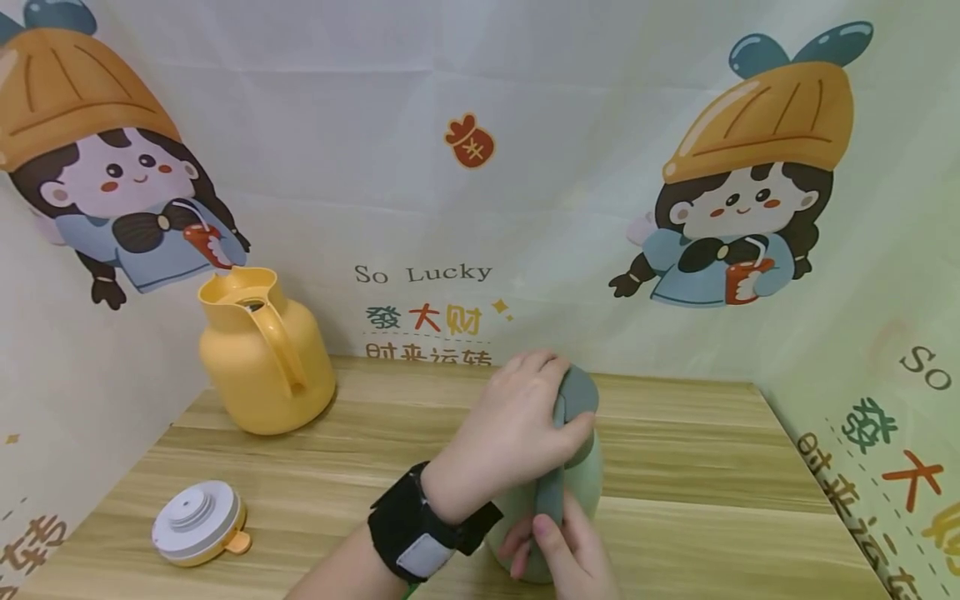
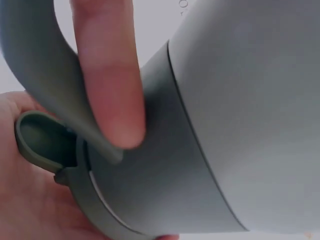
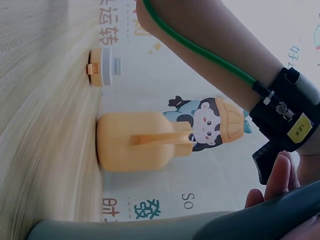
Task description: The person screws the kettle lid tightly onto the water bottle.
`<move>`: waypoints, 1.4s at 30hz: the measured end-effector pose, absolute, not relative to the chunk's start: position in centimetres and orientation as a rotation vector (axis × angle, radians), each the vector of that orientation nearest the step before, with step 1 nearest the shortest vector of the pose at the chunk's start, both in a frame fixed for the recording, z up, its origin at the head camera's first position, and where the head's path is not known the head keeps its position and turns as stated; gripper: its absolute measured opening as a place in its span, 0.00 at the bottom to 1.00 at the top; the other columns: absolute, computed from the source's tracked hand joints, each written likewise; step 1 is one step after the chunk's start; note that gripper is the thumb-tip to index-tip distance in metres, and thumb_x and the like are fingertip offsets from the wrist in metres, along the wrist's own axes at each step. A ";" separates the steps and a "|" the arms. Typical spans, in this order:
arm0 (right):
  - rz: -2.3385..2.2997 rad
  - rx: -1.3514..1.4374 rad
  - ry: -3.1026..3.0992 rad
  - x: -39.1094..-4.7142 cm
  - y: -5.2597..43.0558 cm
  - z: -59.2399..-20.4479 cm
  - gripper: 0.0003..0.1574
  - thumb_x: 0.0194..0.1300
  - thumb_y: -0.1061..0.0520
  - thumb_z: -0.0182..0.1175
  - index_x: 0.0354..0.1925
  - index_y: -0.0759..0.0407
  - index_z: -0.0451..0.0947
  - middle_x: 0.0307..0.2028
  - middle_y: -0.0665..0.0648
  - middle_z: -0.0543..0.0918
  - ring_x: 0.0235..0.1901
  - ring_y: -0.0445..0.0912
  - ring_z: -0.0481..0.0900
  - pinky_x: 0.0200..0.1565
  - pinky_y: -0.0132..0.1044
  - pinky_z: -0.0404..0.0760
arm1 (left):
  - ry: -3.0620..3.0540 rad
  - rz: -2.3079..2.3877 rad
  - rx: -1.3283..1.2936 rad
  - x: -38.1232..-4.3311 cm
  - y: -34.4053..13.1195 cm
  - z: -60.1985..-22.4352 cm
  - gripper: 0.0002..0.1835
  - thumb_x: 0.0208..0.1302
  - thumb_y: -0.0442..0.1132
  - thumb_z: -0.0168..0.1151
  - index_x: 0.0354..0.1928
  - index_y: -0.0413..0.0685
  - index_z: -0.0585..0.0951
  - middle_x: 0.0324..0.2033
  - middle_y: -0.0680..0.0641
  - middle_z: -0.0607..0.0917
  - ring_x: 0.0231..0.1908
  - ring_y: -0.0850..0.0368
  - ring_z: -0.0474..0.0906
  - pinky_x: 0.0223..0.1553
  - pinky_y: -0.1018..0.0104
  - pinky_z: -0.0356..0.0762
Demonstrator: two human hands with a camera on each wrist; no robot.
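A grey-green vacuum jug [image 1: 591, 479] with a darker green lid [image 1: 581, 390] and handle [image 1: 550, 504] stands at the front of the table. My left hand [image 1: 517, 417] grips the lid from above, its fingers over the far side and the thumb on the near side. Lower down, my right hand [image 1: 573, 554] holds the jug's handle, with fingers curled round it. In the left wrist view, a flipped-out tab [image 2: 45, 140] shows on the lid beside the palm, and the lid's edge lies along the jug's neck [image 2: 160, 165]. Part of the lid is hidden under my left hand.
A yellow vacuum jug [image 1: 262, 367] without its lid stands at the back left. In front of it, a white-and-yellow lid [image 1: 197, 518] lies upside down on the wooden table [image 1: 675, 467]. Printed cloth [image 1: 555, 208] walls in the back and sides.
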State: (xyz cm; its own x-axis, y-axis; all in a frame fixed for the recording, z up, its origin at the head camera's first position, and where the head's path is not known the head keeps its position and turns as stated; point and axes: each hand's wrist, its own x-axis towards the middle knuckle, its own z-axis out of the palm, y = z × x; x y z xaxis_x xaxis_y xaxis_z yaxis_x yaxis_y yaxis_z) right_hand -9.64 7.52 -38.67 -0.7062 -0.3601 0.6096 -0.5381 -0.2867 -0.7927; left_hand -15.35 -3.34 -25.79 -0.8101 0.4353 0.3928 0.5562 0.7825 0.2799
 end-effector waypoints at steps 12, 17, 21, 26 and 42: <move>2.140 1.177 -1.751 -9.6 7.4 -38.5 0.27 0.71 0.72 0.29 0.66 0.70 0.45 0.27 0.68 0.76 0.20 0.52 0.75 0.24 0.42 0.77 | -2.650 -0.745 -1.060 -17.1 -5.2 -25.9 0.30 0.58 0.54 0.57 0.60 0.47 0.69 0.59 0.49 0.68 0.58 0.57 0.62 0.54 0.59 0.65; 2.132 1.156 -1.772 -9.5 7.5 -38.3 0.26 0.71 0.71 0.30 0.66 0.70 0.45 0.27 0.66 0.78 0.20 0.50 0.76 0.24 0.40 0.78 | -2.627 -0.792 -1.161 -17.6 -5.7 -26.0 0.29 0.58 0.52 0.58 0.60 0.47 0.69 0.60 0.49 0.68 0.59 0.58 0.61 0.55 0.61 0.64; 2.123 1.154 -1.778 -9.5 7.5 -38.3 0.26 0.71 0.71 0.31 0.65 0.70 0.46 0.27 0.66 0.78 0.20 0.50 0.76 0.25 0.40 0.78 | -2.609 -0.828 -1.234 -18.0 -6.0 -25.9 0.29 0.58 0.50 0.59 0.60 0.47 0.70 0.60 0.49 0.68 0.59 0.59 0.60 0.56 0.62 0.63; 2.134 1.145 -1.781 -9.5 7.5 -38.2 0.26 0.71 0.71 0.30 0.66 0.69 0.46 0.28 0.66 0.78 0.20 0.54 0.75 0.25 0.40 0.78 | -2.572 -0.874 -1.358 -18.8 -6.5 -26.1 0.28 0.58 0.50 0.59 0.60 0.50 0.70 0.60 0.53 0.68 0.60 0.62 0.58 0.56 0.64 0.62; 2.149 1.158 -1.755 -9.7 7.4 -38.3 0.27 0.72 0.70 0.30 0.67 0.70 0.43 0.27 0.66 0.77 0.19 0.55 0.74 0.26 0.41 0.78 | -2.448 -1.103 -1.658 -20.9 -7.8 -26.5 0.29 0.57 0.49 0.62 0.62 0.59 0.68 0.63 0.57 0.63 0.62 0.64 0.57 0.55 0.63 0.64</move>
State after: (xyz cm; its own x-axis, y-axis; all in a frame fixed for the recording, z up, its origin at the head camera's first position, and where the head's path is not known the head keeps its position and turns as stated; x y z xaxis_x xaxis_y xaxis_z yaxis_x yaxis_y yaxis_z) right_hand -9.71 7.39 -38.34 -0.6955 -0.3519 0.6265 -0.5436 -0.3126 -0.7790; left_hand -20.94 -7.81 -26.48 -0.4479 0.8201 0.3562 0.8101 0.2037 0.5497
